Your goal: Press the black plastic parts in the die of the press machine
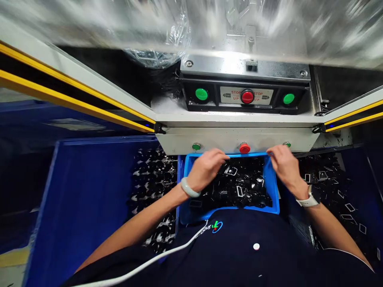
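Note:
My left hand [208, 168], a pale bangle at its wrist, hovers over the far left part of a blue bin [275, 197]. Its fingers are curled and pressed together, tips close to the bin's far rim; what they hold, if anything, is hidden. At the bin's far right corner is my right hand [283, 162], with a watch on the wrist. Its fingers are bent in a pinch beside the rim, and I cannot make out anything between them. Inside the bin lies a heap of glossy black parts [239, 185], a few showing pale rectangular outlines.
Beyond the bin, a white machine front [220, 139] carries green buttons and a red one [244, 148]. Above it sits a black control box [191, 104] with more buttons. Yellow-edged guards [89, 99] flank it. More black parts [154, 171] lie left and right of the bin.

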`<move>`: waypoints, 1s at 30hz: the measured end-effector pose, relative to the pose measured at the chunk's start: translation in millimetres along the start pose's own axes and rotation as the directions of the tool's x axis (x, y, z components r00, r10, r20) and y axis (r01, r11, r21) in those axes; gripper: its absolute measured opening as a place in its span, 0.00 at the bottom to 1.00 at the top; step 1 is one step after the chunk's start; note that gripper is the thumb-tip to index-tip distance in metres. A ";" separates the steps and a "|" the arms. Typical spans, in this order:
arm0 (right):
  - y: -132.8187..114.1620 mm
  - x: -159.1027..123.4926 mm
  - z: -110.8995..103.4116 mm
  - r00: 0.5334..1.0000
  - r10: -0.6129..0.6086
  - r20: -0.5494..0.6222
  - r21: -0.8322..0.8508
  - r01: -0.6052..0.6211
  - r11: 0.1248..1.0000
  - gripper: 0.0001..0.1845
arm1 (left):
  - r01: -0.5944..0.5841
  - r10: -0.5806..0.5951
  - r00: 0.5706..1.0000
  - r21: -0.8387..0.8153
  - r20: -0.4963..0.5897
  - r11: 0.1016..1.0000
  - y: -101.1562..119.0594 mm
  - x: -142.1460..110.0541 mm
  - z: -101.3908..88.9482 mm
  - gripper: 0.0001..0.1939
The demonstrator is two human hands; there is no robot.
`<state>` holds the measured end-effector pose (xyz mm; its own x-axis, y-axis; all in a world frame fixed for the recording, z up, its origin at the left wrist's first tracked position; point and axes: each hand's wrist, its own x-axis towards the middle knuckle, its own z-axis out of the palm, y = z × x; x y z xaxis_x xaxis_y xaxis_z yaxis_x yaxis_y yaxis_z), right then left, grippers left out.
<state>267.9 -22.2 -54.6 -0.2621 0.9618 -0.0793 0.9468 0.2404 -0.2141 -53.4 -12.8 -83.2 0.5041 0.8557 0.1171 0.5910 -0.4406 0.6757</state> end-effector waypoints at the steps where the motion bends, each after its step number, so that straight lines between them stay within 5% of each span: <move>1: -12.7 -2.0 9.9 0.992 -0.054 0.116 0.028 0.051 0.998 0.14 | -0.074 0.078 0.988 -0.031 0.136 0.997 7.0 2.7 13.0 0.15; 5: -49.7 -4.1 52.3 0.889 -0.129 0.440 0.061 0.114 0.992 0.10 | -0.199 0.157 0.868 0.040 0.470 0.979 19.4 7.8 56.5 0.16; 8: -54.3 -3.6 70.1 0.879 -0.111 0.465 0.064 0.092 0.994 0.08 | -0.217 0.122 0.839 0.120 0.531 0.969 13.4 0.7 67.9 0.21; 12: -47.7 -6.0 73.2 0.865 -0.099 0.492 0.090 0.062 0.994 0.14 | -0.231 0.075 0.825 0.214 0.560 0.949 4.6 -11.1 56.4 0.25; 14: -45.4 -6.9 72.3 0.860 -0.100 0.501 0.107 0.053 0.993 0.16 | -0.137 0.027 0.855 0.176 0.517 0.975 5.4 -12.5 44.8 0.21; 17: -42.9 -7.3 70.6 0.862 -0.121 0.492 0.145 0.056 0.988 0.14 | 0.175 -0.110 0.902 -0.122 0.418 0.977 14.2 -7.6 26.1 0.13; 19: -40.5 -7.9 67.3 0.873 -0.141 0.467 0.176 0.065 0.982 0.10 | 0.427 -0.272 0.878 -0.387 0.394 0.817 23.9 -1.9 15.1 0.18; 21: -37.3 -8.8 61.1 0.886 -0.158 0.436 0.200 0.076 0.977 0.06 | 0.579 -0.410 0.815 -0.606 0.410 0.545 34.0 3.7 6.8 0.23; 24: -33.1 -9.1 45.7 0.952 -0.129 0.277 0.313 0.038 0.949 0.05 | 0.566 -0.483 0.766 -0.801 0.423 0.195 44.0 11.2 1.0 0.25; 27: -35.2 -8.9 23.0 0.996 0.091 -0.002 0.600 -0.072 0.797 0.05 | 0.475 -0.504 0.770 -0.878 0.390 0.047 47.1 17.4 1.2 0.24; 30: -45.7 -8.9 -1.4 0.963 0.264 -0.048 0.777 -0.130 0.616 0.08 | 0.398 -0.511 0.793 -0.917 0.333 0.019 49.8 22.4 3.9 0.22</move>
<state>227.3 -41.6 -42.8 0.0060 0.9963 -0.0860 0.4716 -0.0786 -0.8783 -10.2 -16.7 -49.8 0.3075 0.8128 -0.4948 -0.3662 0.5810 0.7269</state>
